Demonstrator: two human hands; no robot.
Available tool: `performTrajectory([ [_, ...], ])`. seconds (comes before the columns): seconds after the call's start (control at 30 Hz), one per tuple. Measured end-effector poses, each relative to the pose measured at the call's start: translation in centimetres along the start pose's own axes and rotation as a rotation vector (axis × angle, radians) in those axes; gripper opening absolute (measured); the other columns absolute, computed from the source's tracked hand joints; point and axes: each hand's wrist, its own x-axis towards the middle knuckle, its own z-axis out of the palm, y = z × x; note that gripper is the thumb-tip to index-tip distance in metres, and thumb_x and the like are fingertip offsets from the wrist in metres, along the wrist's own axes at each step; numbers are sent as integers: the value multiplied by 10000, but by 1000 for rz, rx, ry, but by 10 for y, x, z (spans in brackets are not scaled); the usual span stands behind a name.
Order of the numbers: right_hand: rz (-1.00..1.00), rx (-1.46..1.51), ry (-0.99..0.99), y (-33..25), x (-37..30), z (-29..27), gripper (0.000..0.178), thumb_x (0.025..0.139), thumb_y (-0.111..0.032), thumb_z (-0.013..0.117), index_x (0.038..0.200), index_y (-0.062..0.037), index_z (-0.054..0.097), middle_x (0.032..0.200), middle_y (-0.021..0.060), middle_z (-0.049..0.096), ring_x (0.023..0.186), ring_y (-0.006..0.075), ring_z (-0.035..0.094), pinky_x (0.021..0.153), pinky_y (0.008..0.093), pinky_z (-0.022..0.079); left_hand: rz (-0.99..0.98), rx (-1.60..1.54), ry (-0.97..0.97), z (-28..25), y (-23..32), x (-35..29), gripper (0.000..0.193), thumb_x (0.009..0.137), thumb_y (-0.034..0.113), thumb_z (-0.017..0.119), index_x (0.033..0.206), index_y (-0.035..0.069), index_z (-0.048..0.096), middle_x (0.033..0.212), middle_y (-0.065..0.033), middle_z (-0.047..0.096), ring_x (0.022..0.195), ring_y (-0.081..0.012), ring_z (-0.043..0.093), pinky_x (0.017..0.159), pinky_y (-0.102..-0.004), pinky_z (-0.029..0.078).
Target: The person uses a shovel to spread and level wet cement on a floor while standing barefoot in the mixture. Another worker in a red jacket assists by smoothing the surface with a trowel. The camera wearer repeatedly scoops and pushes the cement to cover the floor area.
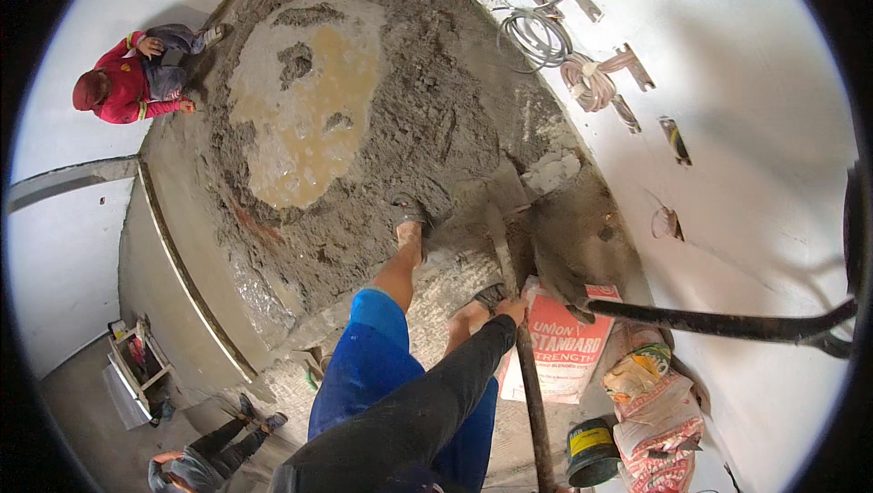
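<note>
Fingers of the left hand [514, 309] are wrapped round the shaft of a long-handled shovel [528, 367], partway down its length. Its blade [506, 188] lies far of the fingers and slightly left, at the near right part of the wet grey mix [436, 125] spread over the floor. The shovel's long axis runs near to far, tipping a little left at the far end; its near end passes out at the lower edge. Of the two hands, the left is nearer the blade. The right hand is out of view, so I cannot tell whether its fingers grasp the shaft's near end.

Beyond the blade, far left, a tan puddle [341, 111] pools on the mix. Right of the shaft stands a red-and-white paper sack [562, 347], and a second shovel [709, 318] reaches across from the right, its blade beside the sack's far edge. Nearer and right are a dark bucket [591, 458] and crumpled sacks [657, 429]. Far left, a co-worker in a red top [127, 84] crouches by the mix.
</note>
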Motion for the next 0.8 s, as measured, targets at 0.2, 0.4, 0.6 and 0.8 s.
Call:
performTrajectory([
  [0.2,127,301,70,-55,80,76,343,729,-306,624,913,-17,624,765,226,616,745,384,608,654,458,465,-95,239,38,12,74,21,288,853,102,546,598,-30,532,614,-144,539,473,-261,516,460,-431,490],
  [0.4,-43,252,251,-124,190,102,234,646,-174,646,735,23,556,588,170,585,573,334,609,556,410,482,47,279,8,-14,171,113,315,830,202,566,602,-14,537,553,-110,544,468,-220,518,479,-400,440],
  [0.6,-82,272,326,-146,207,103,202,636,-157,650,724,-1,556,592,163,587,568,333,604,555,397,482,-94,147,-40,0,207,111,912,823,93,611,1358,-64,-111,637,-96,494,536,-214,491,534,-388,484],
  [0.8,-40,221,426,-138,182,113,214,644,-179,671,733,-16,564,577,157,579,561,332,602,549,411,476,-29,-30,-65,-12,211,65,92,846,137,589,866,57,548,699,-42,482,618,-155,477,555,-363,450],
])
